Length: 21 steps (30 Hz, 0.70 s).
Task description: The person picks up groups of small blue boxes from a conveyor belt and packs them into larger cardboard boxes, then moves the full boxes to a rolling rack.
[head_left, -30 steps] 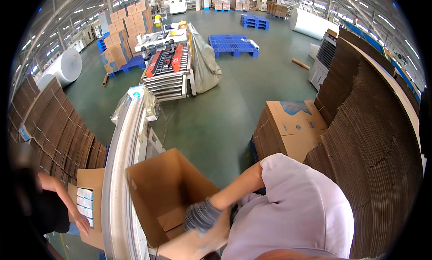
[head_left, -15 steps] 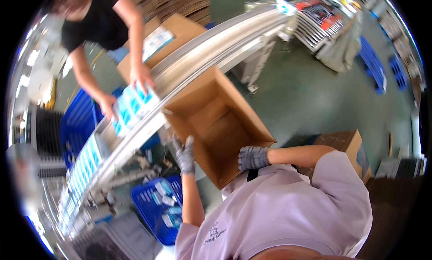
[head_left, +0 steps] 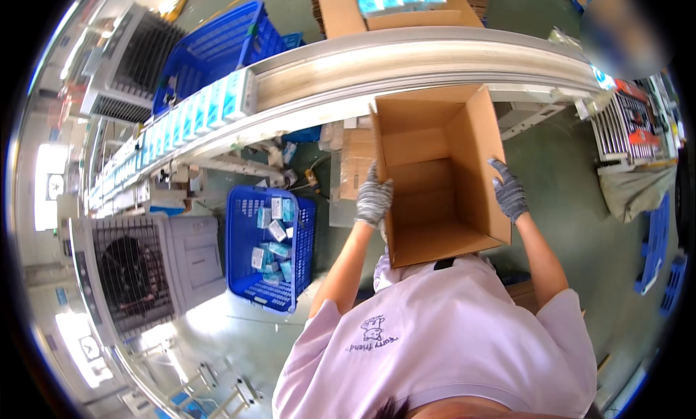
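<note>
You hold the open cardboard box (head_left: 438,174) between both gloved hands, left hand (head_left: 374,198) clasping its nine o'clock wall, right hand (head_left: 509,192) its three o'clock wall, mouth upward, conveyor (head_left: 406,60) just beyond at twelve.

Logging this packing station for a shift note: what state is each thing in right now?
cardboard box: open, empty, held up at both sides.
left hand: gloved, gripping the box's left wall.
right hand: gloved, pressed on the box's right wall.
blue crate: on the floor, partly filled with small packs.
conveyor: carrying a row of packs.
</note>
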### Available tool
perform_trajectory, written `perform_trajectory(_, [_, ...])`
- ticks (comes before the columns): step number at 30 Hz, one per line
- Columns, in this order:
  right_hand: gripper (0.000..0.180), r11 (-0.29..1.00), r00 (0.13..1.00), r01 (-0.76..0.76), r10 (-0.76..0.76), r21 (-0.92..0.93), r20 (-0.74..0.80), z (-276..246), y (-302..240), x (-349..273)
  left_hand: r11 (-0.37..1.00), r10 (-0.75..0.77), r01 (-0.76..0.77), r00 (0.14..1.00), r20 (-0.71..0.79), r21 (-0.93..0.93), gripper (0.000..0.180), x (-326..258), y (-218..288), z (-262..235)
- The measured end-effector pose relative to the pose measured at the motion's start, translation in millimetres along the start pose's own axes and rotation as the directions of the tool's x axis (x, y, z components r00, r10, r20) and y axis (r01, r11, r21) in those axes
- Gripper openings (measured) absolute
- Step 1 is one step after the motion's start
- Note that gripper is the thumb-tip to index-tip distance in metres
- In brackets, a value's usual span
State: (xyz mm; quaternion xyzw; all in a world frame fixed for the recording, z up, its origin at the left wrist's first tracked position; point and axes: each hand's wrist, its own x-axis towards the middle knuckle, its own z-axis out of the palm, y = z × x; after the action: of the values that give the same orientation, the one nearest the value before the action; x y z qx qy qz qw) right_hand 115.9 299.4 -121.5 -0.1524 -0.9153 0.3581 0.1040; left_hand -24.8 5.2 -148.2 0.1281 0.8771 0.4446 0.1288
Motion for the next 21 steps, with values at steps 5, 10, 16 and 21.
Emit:
perform_trajectory(5, [0.045,0.964,0.988,-0.004,-0.036,0.266,0.147,13,-14,-9,0.987,-0.129,0.128,0.992,-0.003,0.097,0.058,-19,39,-31])
perform_trajectory(10, [0.046,0.999,0.983,0.016,-0.010,-0.033,0.183,19,-1,-20,0.923,0.090,-0.048,0.992,0.093,-0.381,0.056,-21,-45,-59])
perform_trajectory(16, [0.043,0.897,0.966,0.108,0.008,-0.429,0.258,1,-32,-13,0.828,-0.518,0.452,0.843,0.143,0.331,0.030,-38,-165,-13])
perform_trajectory(21, [0.043,0.893,0.976,0.087,0.012,-0.441,0.217,-1,-33,-2,0.853,-0.318,0.301,0.948,0.033,-0.427,0.062,-34,-7,6])
